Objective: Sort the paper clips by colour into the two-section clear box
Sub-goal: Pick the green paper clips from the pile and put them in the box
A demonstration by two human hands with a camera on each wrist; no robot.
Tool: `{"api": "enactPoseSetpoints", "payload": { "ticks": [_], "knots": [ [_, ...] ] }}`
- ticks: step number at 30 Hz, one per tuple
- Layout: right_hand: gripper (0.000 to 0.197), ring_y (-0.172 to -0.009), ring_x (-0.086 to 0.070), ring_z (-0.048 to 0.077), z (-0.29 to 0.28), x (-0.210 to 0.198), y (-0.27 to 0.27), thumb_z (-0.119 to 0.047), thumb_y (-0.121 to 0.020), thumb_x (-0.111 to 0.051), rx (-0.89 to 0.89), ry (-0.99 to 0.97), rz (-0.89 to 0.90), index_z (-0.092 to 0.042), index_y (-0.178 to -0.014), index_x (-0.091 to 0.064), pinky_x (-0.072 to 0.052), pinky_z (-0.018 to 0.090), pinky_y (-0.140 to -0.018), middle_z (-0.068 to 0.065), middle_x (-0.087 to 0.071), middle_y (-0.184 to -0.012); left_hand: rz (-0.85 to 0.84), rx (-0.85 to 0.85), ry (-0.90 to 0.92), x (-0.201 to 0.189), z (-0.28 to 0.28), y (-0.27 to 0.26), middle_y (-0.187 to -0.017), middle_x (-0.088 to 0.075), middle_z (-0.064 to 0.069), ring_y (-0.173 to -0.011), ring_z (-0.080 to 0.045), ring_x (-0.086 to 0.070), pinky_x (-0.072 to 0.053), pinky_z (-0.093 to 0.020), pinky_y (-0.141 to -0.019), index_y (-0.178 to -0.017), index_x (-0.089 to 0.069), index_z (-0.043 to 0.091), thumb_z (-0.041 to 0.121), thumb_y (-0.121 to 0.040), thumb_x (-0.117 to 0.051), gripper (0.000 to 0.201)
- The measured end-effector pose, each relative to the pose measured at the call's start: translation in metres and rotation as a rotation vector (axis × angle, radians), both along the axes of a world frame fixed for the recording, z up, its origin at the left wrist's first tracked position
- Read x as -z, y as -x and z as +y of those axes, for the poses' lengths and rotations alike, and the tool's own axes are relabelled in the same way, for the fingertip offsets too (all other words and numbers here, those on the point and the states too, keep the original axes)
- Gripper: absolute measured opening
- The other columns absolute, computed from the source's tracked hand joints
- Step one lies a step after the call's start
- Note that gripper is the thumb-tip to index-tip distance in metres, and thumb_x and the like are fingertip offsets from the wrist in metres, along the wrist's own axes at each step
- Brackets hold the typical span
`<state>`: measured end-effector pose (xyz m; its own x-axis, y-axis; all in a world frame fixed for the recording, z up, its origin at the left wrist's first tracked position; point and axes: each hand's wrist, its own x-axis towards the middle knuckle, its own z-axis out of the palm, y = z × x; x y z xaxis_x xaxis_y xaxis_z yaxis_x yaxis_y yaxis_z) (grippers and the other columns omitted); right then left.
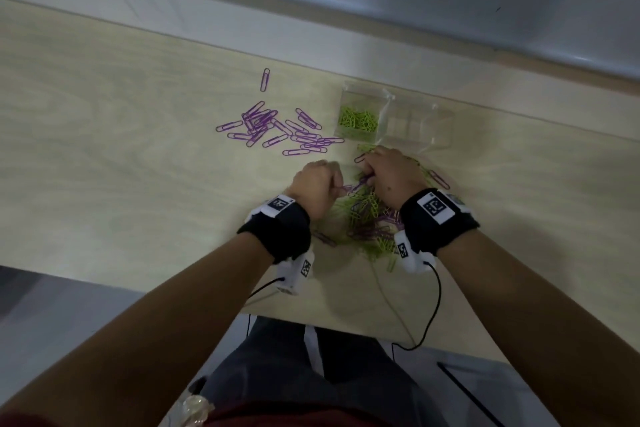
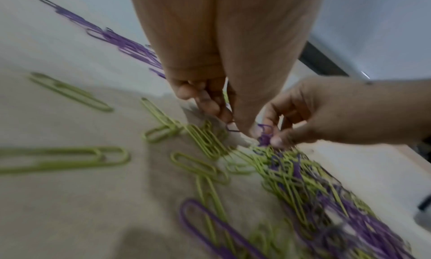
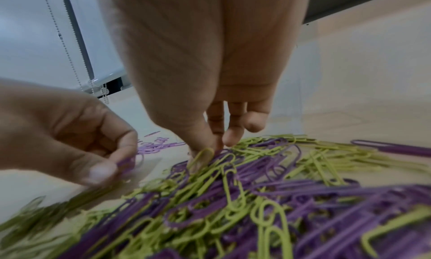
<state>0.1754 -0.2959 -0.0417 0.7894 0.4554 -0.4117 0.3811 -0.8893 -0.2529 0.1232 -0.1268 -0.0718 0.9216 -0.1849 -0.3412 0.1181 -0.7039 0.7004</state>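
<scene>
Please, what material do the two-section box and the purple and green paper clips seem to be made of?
The two-section clear box: probably hard plastic, see-through with glossy edges. The purple paper clips and green paper clips: likely bent wire under a matte coloured coating; no bare metal shows.

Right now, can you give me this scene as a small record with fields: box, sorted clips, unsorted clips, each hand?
box: two-section clear box on the table, beyond the hands
left section: green clips
right section: looks empty
purple group: purple clips lie loose on the table, left of the box, not in it
unsorted pile: mixed green and purple pile between the wrists
left hand: pinches purple clips, fingers curled
right hand: fingertips down in the pile; its grip cannot be told
</scene>
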Motion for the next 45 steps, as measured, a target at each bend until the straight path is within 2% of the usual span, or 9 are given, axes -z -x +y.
{"api": "enactPoseSetpoints", "payload": {
  "ticks": [5, 12, 16, 19, 23, 28, 37, 41, 45],
  "knots": [
    [0.014, -0.092, -0.048, 0.026, -0.008, 0.002, 0.001, -0.001, -0.086, -0.055, 0.009, -0.022, 0.023, -0.015, -0.085, -0.052, -0.044, 0.037, -0.07, 0.003, -0.05, -0.096, -0.075, -0.327, 0.16, -0.006, 0.042, -0.013, -0.081, -0.068, -0.001, -0.083, -0.022, -0.067, -0.054, -0.034, -0.074, -0.075, -0.054, 0.021, 0.016, -0.081, -0.064, 0.013],
    [0.013, -0.072, -0.049, 0.013, 0.021, -0.019, -0.009, -0.011, -0.092, -0.053, 0.212, -0.32, 0.024, -0.016, -0.081, -0.049, -0.037, 0.03, -0.062, -0.002, -0.055, -0.082, -0.385, -0.194, -0.163, -0.01, 0.04, -0.028, -0.094, -0.056, -0.018, -0.086, -0.036, -0.053, -0.049, -0.043, -0.073, -0.09, -0.063, 0.005, 0.007, -0.072, -0.053, 0.02],
    [0.006, -0.072, -0.054, 0.015, 0.057, -0.014, -0.017, -0.006, -0.09, -0.056, 0.255, -0.541, 0.057, -0.011, -0.087, -0.056, -0.045, 0.032, -0.066, -0.001, -0.061, -0.081, -0.472, -0.469, -0.033, -0.018, 0.037, -0.029, -0.093, -0.056, -0.016, -0.081, -0.03, -0.054, -0.045, -0.031, -0.071, -0.089, -0.063, 0.006, 0.009, -0.077, -0.039, 0.026],
    [0.016, -0.078, -0.056, 0.011, 0.068, -0.009, -0.016, 0.0, -0.091, -0.049, 0.31, -0.605, 0.135, -0.009, -0.1, -0.06, -0.045, 0.018, -0.07, -0.001, -0.06, -0.089, -0.429, -0.664, -0.038, -0.018, 0.045, -0.028, -0.102, -0.055, -0.016, -0.086, -0.03, -0.054, -0.035, -0.021, -0.072, -0.095, -0.06, 0.007, -0.002, -0.081, -0.044, 0.023],
    [0.02, -0.091, -0.061, 0.024, 0.044, -0.003, -0.011, -0.005, -0.092, -0.048, 0.271, -0.413, -0.028, -0.011, -0.103, -0.063, -0.052, 0.036, -0.08, 0.007, -0.067, -0.102, -0.465, -0.468, -0.023, -0.017, 0.034, -0.027, -0.096, -0.061, -0.014, -0.088, -0.03, -0.056, -0.046, -0.03, -0.076, -0.091, -0.064, 0.007, 0.003, -0.081, -0.046, 0.021],
    [0.018, -0.09, -0.055, 0.03, -0.014, 0.011, 0.005, -0.014, -0.09, -0.053, 0.224, -0.228, -0.143, -0.009, -0.101, -0.067, -0.048, 0.035, -0.069, 0.009, -0.056, -0.098, -0.335, -0.074, -0.053, -0.01, -0.016, -0.039, -0.089, -0.062, -0.017, -0.08, -0.033, -0.059, -0.049, -0.032, -0.071, -0.092, -0.069, 0.004, 0.005, -0.083, -0.055, 0.017],
    [0.03, -0.084, -0.055, 0.017, -0.052, 0.021, 0.008, -0.017, -0.081, -0.071, 0.31, -0.279, -0.06, -0.009, -0.109, -0.067, -0.038, 0.02, -0.075, 0.005, -0.055, -0.105, -0.065, -0.139, -0.206, -0.012, -0.051, -0.053, -0.107, -0.058, -0.016, -0.095, -0.031, -0.057, -0.046, -0.033, -0.081, -0.087, -0.066, 0.008, 0.016, -0.084, -0.061, 0.011],
    [0.026, -0.086, -0.059, 0.021, -0.056, 0.016, 0.003, -0.013, -0.08, -0.069, 0.334, -0.278, -0.066, -0.013, -0.106, -0.067, -0.046, 0.026, -0.074, 0.004, -0.055, -0.101, 0.012, -0.03, -0.252, -0.012, -0.047, -0.052, -0.111, -0.053, -0.017, -0.102, -0.034, -0.053, -0.047, -0.041, -0.089, -0.093, -0.064, 0.007, 0.014, -0.083, -0.059, 0.013],
    [0.023, -0.093, -0.059, 0.025, -0.035, 0.008, -0.002, -0.006, -0.083, -0.058, 0.279, -0.335, -0.101, -0.011, -0.104, -0.068, -0.051, 0.035, -0.079, 0.005, -0.058, -0.103, -0.011, 0.001, -0.177, -0.024, -0.034, -0.046, -0.099, -0.057, -0.013, -0.087, -0.03, -0.057, -0.046, -0.033, -0.078, -0.082, -0.063, 0.009, 0.009, -0.081, -0.06, 0.004]
  ]
}}
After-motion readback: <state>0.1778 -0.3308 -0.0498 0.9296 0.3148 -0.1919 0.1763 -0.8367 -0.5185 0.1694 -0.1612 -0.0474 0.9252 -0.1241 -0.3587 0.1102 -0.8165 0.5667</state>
